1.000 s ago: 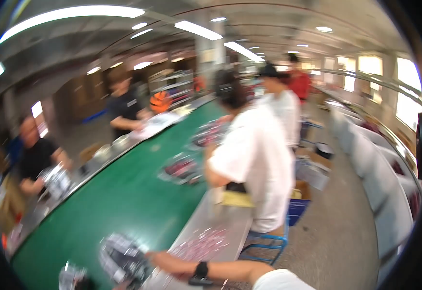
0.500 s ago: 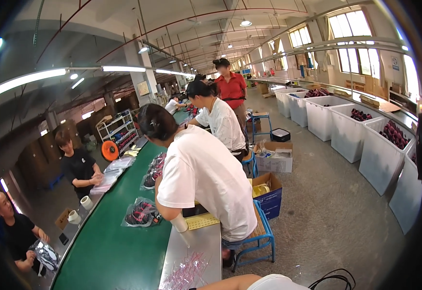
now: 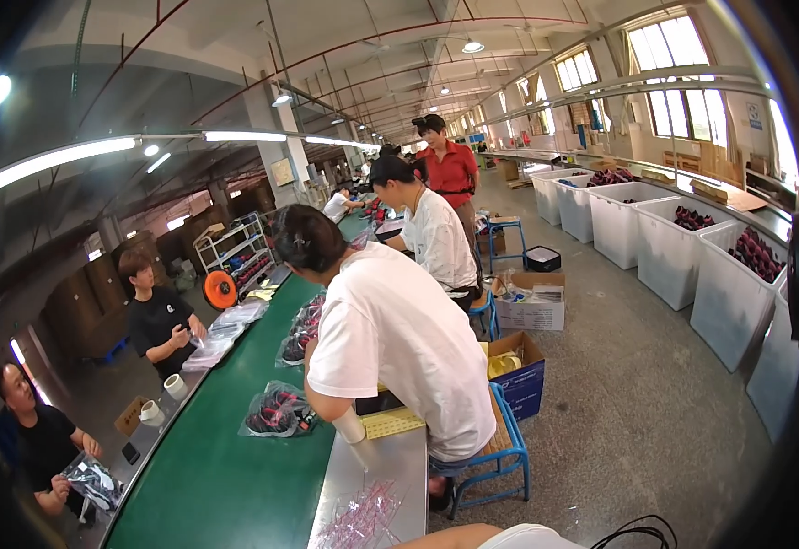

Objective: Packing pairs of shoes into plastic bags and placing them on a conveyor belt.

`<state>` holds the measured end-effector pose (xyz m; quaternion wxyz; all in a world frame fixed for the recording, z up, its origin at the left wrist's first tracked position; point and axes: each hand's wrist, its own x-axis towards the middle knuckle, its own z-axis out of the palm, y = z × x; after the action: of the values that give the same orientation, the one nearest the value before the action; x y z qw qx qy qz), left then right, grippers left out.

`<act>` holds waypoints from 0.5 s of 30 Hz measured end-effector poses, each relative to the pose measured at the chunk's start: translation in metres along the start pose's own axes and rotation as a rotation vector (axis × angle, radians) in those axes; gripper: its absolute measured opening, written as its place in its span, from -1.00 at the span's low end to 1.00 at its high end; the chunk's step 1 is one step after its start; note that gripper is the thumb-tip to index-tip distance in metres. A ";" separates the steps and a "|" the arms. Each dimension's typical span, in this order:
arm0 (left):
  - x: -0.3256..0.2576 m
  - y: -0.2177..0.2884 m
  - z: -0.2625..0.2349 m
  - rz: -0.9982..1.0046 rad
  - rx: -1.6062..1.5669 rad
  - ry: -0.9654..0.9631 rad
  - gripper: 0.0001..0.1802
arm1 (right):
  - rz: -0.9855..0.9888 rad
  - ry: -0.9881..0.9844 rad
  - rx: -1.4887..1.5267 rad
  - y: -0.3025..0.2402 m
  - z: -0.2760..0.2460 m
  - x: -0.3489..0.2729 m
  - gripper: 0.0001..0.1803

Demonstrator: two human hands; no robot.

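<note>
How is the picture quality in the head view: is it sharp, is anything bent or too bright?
Head view: mostly sharp, no motion blur; the fisheye bends the green conveyor belt and the ceiling light tube, which glares white; the windows are overexposed; the corners are black; the person's own arm is cut off at the lower edge.

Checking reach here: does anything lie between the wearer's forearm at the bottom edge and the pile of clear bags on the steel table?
Nothing visible does. The forearm comes in just right of the clear bags, with only bare steel table between. Neither hand shows. A co-worker's gloved hand rests farther up.
</note>
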<state>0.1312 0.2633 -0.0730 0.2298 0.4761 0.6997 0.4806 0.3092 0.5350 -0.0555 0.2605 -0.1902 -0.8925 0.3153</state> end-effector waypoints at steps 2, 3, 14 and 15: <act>-0.006 0.034 0.003 -0.161 -0.294 0.037 -0.54 | 0.024 -0.002 0.097 0.005 0.005 0.000 -0.76; -0.008 0.047 0.004 -0.319 -0.582 0.074 -0.54 | 0.027 -0.008 0.101 0.007 0.007 0.001 -0.76; -0.020 0.098 0.017 -0.400 -0.530 0.149 -0.64 | -0.448 0.112 0.096 -0.080 0.033 0.008 -0.82; -0.009 0.111 0.015 -0.698 -0.732 0.238 -0.69 | -0.443 -0.019 0.269 -0.088 0.041 0.006 -0.83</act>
<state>0.1961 0.2719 0.0184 0.4467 0.0448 0.6240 0.6396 0.2650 0.4554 -0.0221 0.3377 0.0491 -0.8648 0.3682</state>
